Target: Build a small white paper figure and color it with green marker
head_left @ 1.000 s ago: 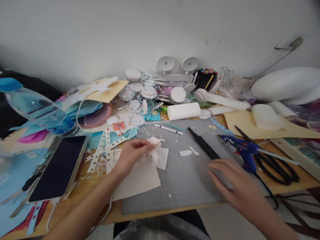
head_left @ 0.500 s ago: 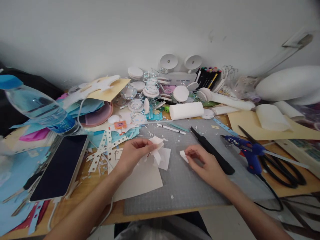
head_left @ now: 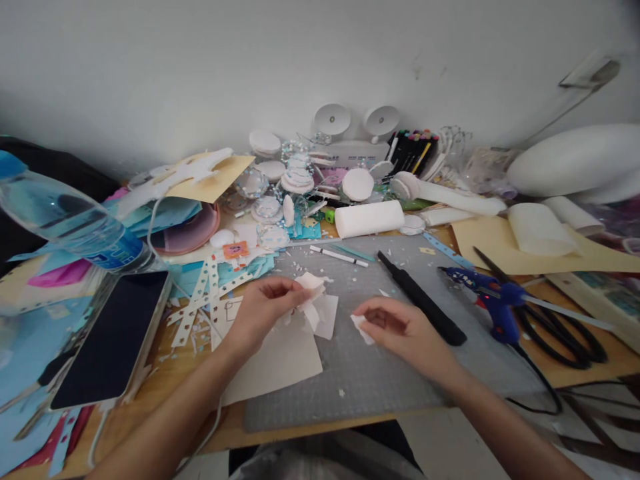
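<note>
My left hand (head_left: 265, 313) is closed, pinching a crumpled white paper shape (head_left: 311, 295) just above a grey cutting mat (head_left: 380, 373). My right hand (head_left: 400, 330) is closed on a small white paper scrap (head_left: 361, 328), held a little to the right of the shape. A cream paper sheet (head_left: 280, 360) lies under my left wrist. A black craft knife (head_left: 420, 299) lies on the mat just beyond my right hand.
A blue glue gun (head_left: 493, 300) and black scissors (head_left: 560, 320) lie at the right. A phone (head_left: 113, 337) and a water bottle (head_left: 75, 223) are at the left. Foam rolls (head_left: 369, 218), marker pens (head_left: 413, 152) and paper cutouts crowd the back by the wall.
My right hand came in from the lower right, picked the white scrap off the mat and carried it left toward the paper shape. My left hand stayed in place.
</note>
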Demonstrator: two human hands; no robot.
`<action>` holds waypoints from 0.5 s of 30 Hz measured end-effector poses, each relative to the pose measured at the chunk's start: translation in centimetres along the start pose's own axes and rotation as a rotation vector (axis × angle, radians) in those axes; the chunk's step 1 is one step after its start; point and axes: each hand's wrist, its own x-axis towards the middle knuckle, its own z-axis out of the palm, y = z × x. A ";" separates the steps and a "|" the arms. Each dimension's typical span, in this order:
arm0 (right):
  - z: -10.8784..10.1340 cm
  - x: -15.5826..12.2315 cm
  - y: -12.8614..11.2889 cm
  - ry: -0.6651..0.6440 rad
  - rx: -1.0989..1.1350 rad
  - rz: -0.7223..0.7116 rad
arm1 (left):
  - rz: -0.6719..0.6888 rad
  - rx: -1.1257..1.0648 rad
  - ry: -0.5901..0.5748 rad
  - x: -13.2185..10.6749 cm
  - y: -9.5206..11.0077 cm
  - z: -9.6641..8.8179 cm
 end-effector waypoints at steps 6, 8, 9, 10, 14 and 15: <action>-0.6 2.5 -1.0 0.028 -0.022 -0.129 | -0.010 -0.006 -0.004 0.1 0.3 0.0; -0.7 3.7 -1.3 0.035 0.004 -0.172 | -0.014 -0.016 -0.005 0.1 0.4 0.0; -0.8 4.2 -1.4 0.024 0.019 -0.169 | -0.014 -0.021 -0.007 0.1 0.3 -0.1; -0.7 4.7 -1.5 0.004 0.035 -0.156 | -0.016 -0.025 -0.008 0.1 0.3 -0.1; 0.1 5.6 -0.9 -0.053 0.128 -0.080 | -0.044 -0.024 0.001 0.3 -0.1 -0.3; 0.3 5.6 -0.6 -0.055 0.156 -0.061 | -0.052 -0.019 0.003 0.4 -0.2 -0.3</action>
